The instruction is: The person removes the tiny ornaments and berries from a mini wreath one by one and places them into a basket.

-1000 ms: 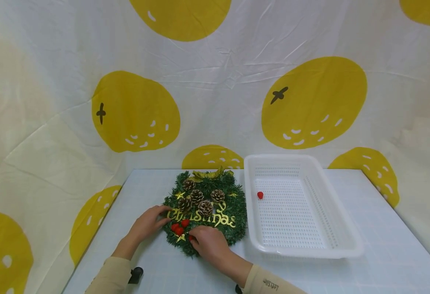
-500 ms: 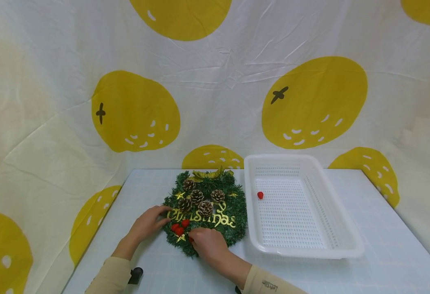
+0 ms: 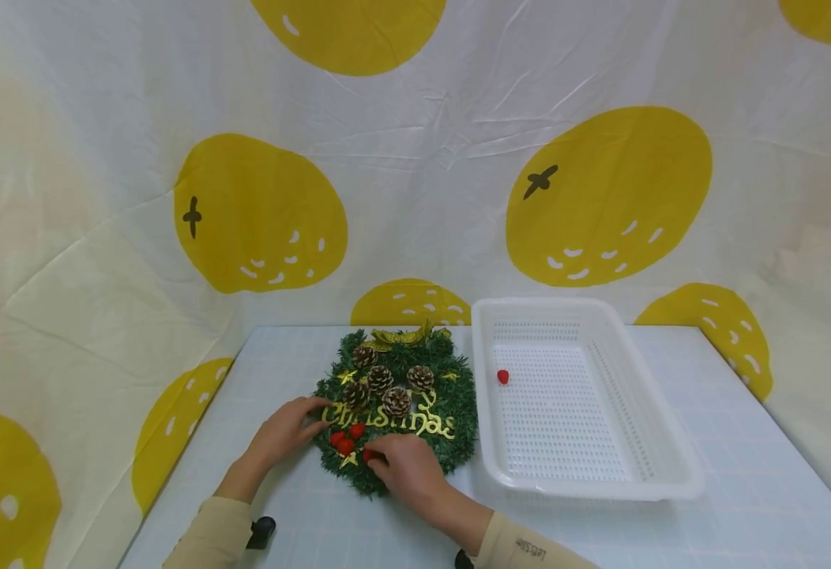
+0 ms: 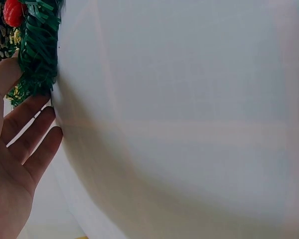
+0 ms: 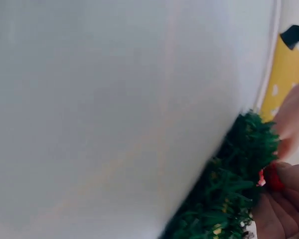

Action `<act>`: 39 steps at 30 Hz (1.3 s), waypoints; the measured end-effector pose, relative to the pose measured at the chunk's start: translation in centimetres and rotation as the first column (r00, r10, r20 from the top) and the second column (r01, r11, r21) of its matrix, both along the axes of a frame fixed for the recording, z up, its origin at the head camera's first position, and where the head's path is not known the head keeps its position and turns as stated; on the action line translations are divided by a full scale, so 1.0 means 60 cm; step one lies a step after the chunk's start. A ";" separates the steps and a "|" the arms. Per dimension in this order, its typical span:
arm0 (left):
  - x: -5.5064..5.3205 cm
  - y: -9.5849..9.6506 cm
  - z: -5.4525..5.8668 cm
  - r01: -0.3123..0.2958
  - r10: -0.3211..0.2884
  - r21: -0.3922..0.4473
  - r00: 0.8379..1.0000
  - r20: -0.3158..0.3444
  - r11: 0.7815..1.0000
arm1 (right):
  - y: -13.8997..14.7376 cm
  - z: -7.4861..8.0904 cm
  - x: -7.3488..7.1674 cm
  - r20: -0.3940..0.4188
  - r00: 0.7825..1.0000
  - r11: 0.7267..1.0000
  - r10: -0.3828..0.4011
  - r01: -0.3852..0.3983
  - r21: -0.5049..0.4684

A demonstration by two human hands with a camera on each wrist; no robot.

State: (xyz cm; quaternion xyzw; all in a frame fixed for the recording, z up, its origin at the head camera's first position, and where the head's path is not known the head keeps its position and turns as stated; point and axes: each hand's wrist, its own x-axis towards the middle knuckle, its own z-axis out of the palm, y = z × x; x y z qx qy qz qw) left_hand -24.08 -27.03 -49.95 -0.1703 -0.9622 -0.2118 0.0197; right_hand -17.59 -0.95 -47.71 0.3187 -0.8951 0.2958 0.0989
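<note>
While the wreath lies on the table, the left hand touches its rim at nine o'clock, fingers loosely extended and apart. The right hand reaches over the rim from six o'clock, thumb and fingertips pinching a red berry at about seven o'clock on the greenery. Beside it, toward eight o'clock, sit a berry cluster and a gold star. Pine cones and gold lettering fill the middle; a gold bow sits at twelve. At three o'clock from the wreath, a white basket holds a single berry between its nine and ten o'clock.
</note>
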 end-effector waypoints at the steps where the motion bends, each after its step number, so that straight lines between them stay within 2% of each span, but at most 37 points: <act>1: 0.000 0.000 0.000 0.001 -0.001 0.000 1.000 -0.002 1.000 | 0.001 0.003 0.000 0.013 1.000 1.000 -0.002 0.002 -0.010; 6: 0.000 0.000 0.002 -0.001 0.001 0.001 1.000 -0.001 1.000 | 0.008 0.023 -0.003 0.050 0.999 0.997 -0.012 0.016 -0.078; 9: 0.000 0.000 0.001 -0.002 0.002 0.004 1.000 0.003 1.000 | 0.014 0.040 -0.004 0.068 0.998 0.988 -0.012 0.022 -0.154; 13: 0.000 0.001 0.000 -0.002 0.001 0.009 1.000 0.007 1.000 | 0.024 0.062 -0.004 0.124 0.992 0.960 0.001 0.034 -0.278; 18: 0.001 0.002 -0.001 0.003 -0.003 0.009 1.000 0.003 1.000 | 0.038 0.089 -0.002 0.196 0.981 0.924 -0.001 0.075 -0.374; 23: 0.003 0.002 0.000 0.008 -0.008 0.008 1.000 0.000 1.000 | 0.055 0.116 -0.001 0.191 0.981 0.908 -0.035 0.111 -0.404; 29: 0.003 0.000 0.003 0.007 -0.007 0.004 1.000 -0.006 1.000 | 0.073 0.151 -0.005 0.186 0.982 0.885 -0.042 0.123 -0.450; 32: 0.002 -0.001 0.002 0.005 -0.005 -0.003 1.000 -0.005 1.000 | 0.083 0.170 -0.011 0.202 0.978 0.867 -0.045 0.139 -0.478; 39: 0.001 -0.001 0.001 0.002 -0.002 -0.004 1.000 0.002 1.000 | 0.109 0.203 -0.033 0.247 0.962 0.836 -0.113 0.226 -0.500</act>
